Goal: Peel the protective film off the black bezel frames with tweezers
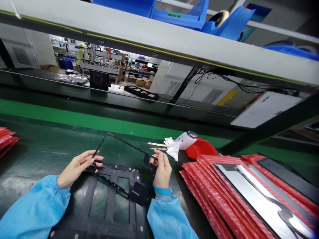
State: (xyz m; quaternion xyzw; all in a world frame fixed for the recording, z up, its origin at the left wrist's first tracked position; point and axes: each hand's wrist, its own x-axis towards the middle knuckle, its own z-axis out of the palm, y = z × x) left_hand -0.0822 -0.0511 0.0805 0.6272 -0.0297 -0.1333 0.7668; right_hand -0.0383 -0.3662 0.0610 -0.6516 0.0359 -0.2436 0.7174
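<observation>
A thin black rectangular frame [129,145] is held up and tilted between my two hands. My left hand [78,165] pinches its left side, fingers closed on the edge. At the opposite side my right hand [161,169] grips it near a dark tab, with the fingers wrapped partly out of sight. A wider dark block sits at the frame's lower right corner. Beneath it lies a black fixture plate [87,202] with rectangular cutouts and small round metal dots. Its near end runs out of view.
Stacked red bubble-wrap sleeves [199,186] lie right, with a silvery panel [244,189] on top. Beyond my right hand are a white bottle [185,140], white cloth [171,147], tweezers and a red bin [200,148]. More red sleeves [7,139] lie left. A shelf [149,31] spans overhead.
</observation>
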